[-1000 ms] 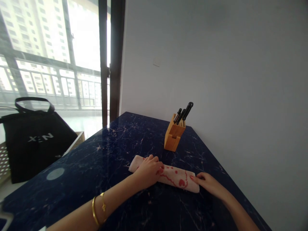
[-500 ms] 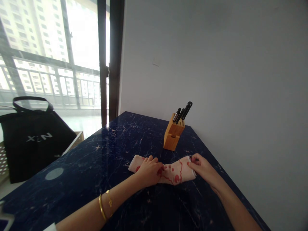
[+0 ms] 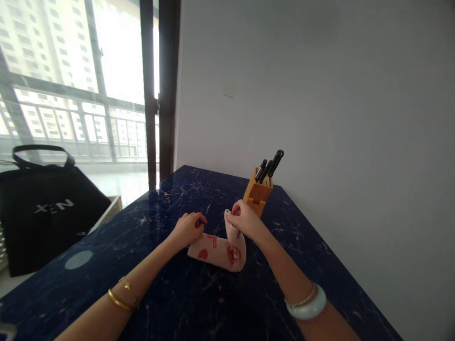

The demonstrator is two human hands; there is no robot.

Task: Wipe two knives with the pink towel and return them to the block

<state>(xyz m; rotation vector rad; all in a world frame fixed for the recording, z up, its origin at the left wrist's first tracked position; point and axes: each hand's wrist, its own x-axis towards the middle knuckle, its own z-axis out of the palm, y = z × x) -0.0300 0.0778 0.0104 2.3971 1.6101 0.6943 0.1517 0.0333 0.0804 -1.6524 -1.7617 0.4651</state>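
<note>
At the far left, a black tote bag (image 3: 50, 218) with a looped handle stands beyond the tabletop (image 3: 106, 265), in front of a floor-to-ceiling window (image 3: 117, 71) with a dark frame. The tabletop is dark blue marble with pale veining. The left hand (image 3: 186, 230), wearing a gold bangle (image 3: 119, 300), is positioned at the left end of the folded towel (image 3: 216, 251). Its fingers are curled almost closed at the towel's far edge; whether they grip the fabric cannot be determined. The towel is white with a red print and lies flat on the tabletop as a strip, its right end bent upward. The right hand (image 3: 243, 219), wearing a pale green stone bangle (image 3: 307, 303), pinches that raised end between thumb and fingers and holds it upright. Directly beyond this hand, a wooden knife block (image 3: 258, 192) stands on the tabletop, holding black-handled knives (image 3: 270, 163). It stands against a plain grey wall (image 3: 320, 94) on the right.
</note>
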